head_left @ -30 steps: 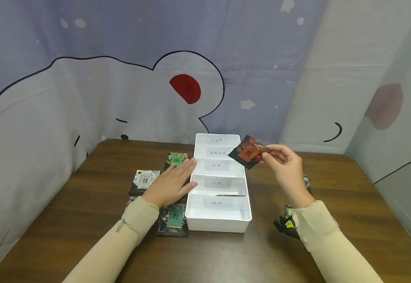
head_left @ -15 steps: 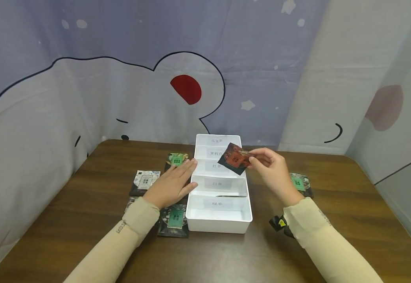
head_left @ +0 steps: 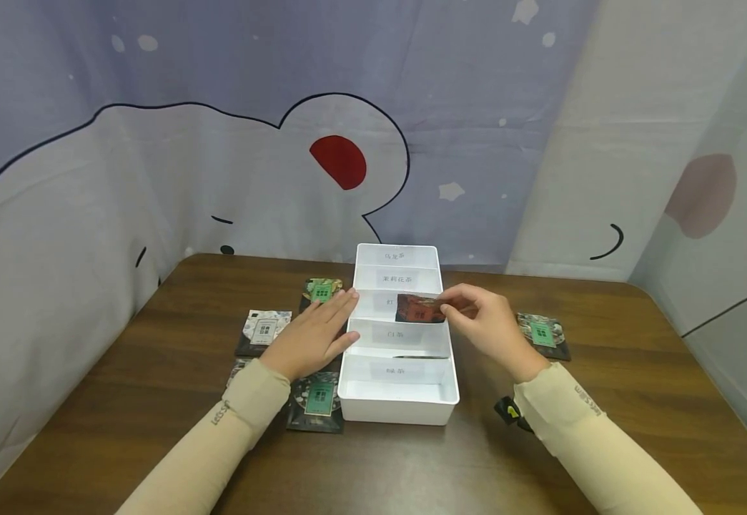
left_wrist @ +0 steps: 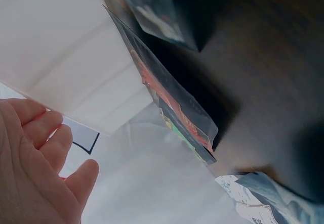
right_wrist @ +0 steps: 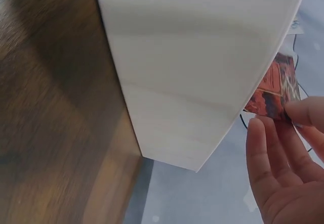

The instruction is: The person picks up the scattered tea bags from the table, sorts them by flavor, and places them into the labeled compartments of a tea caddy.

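A white divided box [head_left: 399, 412] stands mid-table, with Chinese tea labels in its compartments. My right hand [head_left: 485, 325] pinches a red and black tea sachet [head_left: 419, 309] by its right edge. The sachet's lower part is hidden inside the middle compartment, the one marked for black tea. In the right wrist view the sachet [right_wrist: 273, 87] shows above the box's rim, between thumb and fingers. My left hand [head_left: 312, 332] rests on the box's left rim with fingers extended. From the left wrist view, those fingers [left_wrist: 55, 143] touch the rim's edge.
Left of the box lie a green-labelled sachet [head_left: 322, 290], a white one [head_left: 264, 330] and a teal-labelled one [head_left: 317, 402]. Another green-labelled sachet [head_left: 542, 335] lies to the right. A small black and yellow item [head_left: 508, 410] is partly under the right sleeve. A thin edge [head_left: 421, 356] shows in the fourth compartment.
My right hand has moved left and down, bringing the red sachet from above the box's right side into the middle compartment. The left hand has stayed on the rim.
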`<state>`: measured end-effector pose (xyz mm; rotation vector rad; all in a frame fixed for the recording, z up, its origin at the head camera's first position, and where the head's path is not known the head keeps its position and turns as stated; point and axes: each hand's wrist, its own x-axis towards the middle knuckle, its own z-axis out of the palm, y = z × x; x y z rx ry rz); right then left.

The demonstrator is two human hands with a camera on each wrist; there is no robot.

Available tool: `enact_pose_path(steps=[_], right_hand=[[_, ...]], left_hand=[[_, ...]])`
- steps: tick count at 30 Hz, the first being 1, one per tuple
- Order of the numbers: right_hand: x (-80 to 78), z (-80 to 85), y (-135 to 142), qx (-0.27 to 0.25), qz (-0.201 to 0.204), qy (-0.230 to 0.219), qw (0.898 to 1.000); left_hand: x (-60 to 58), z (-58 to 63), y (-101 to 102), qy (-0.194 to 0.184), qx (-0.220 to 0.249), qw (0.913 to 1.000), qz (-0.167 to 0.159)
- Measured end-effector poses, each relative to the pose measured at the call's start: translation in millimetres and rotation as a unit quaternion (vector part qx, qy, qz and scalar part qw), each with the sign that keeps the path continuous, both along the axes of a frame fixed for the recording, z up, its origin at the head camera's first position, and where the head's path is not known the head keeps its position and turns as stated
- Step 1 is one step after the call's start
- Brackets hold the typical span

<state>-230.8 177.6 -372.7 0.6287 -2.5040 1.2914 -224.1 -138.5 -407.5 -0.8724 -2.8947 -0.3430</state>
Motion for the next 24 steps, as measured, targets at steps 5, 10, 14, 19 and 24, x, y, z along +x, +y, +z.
enact_pose_path(steps=[5, 10, 14, 19, 24], right_hand=[[-0.4, -3.0, 0, 0.041, 0.014, 0.005, 0.999], [-0.2, -5.7, 0, 0.06, 0.031, -0.005, 0.998], [0.0, -8.0, 0, 0.067, 0.035, -0.002, 0.997], [0.3, -10.0, 0, 0.066, 0.034, 0.003, 0.997], [1.1, -11.0, 1, 0.065, 0.02, 0.014, 0.998]], left_hand=[[-0.3, -0.6, 0, 0.002, 0.002, 1.0, -0.002], [0.4, 0.8, 0, -0.004, 0.002, 1.0, 0.0], [0.9, 1.6, 0, -0.005, 0.003, 1.0, 0.0], [1.2, 2.4, 0, -0.005, 0.002, 1.0, 0.0], [0.5, 1.9, 0, -0.007, 0.001, 1.0, 0.0]])
